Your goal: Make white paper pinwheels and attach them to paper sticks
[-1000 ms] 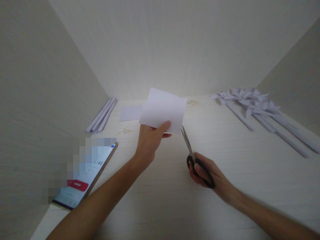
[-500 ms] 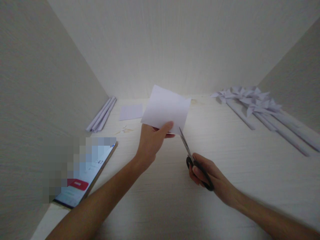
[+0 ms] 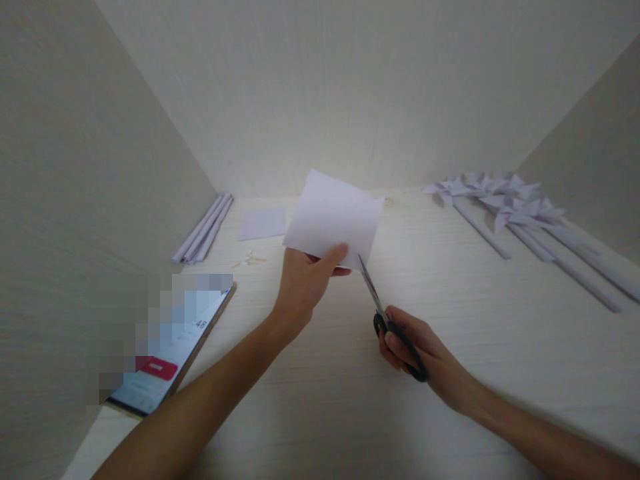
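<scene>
My left hand pinches the lower edge of a white sheet of paper and holds it up above the pale wooden table. My right hand grips black-handled scissors. Their blades point up and to the left, and the tips touch the bottom right corner of the sheet, just right of my left thumb.
A phone with a lit screen lies at the left front. Rolled paper sticks lie at the back left beside a small flat paper piece. Several paper pinwheels on sticks lie at the right. Pale walls enclose three sides.
The sheet has shifted slightly right and up in my left hand. The scissor tips have moved left to the sheet's bottom right corner.
</scene>
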The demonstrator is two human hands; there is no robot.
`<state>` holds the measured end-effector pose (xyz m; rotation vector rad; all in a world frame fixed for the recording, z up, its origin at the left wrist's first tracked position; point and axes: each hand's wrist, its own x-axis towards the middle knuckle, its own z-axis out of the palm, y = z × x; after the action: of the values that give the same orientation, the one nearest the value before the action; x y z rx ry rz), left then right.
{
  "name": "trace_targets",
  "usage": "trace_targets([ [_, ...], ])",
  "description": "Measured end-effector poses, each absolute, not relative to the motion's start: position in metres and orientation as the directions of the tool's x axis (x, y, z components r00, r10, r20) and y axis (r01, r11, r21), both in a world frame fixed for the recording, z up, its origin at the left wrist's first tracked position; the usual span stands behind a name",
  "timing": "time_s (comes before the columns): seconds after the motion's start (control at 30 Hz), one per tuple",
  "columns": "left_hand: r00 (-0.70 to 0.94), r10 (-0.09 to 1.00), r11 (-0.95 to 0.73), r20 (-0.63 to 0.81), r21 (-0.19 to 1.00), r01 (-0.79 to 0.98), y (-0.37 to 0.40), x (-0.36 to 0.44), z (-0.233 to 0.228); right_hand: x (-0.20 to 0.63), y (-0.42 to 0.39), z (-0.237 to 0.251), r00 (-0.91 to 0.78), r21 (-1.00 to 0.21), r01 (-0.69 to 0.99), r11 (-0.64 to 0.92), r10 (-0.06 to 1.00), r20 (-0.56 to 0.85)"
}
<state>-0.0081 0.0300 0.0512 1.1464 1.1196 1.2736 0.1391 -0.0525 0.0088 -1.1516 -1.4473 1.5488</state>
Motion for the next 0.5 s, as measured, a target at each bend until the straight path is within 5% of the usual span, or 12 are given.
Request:
trace_targets([
  [0.5,0.014,0.999,-0.045,0.046,0.995,-0.09,0.0292,-0.0087,0.0517,0.1384,-0.0542,0.0089,-0.301,-0.98,0.147,-0.131,0.938,-0.171],
])
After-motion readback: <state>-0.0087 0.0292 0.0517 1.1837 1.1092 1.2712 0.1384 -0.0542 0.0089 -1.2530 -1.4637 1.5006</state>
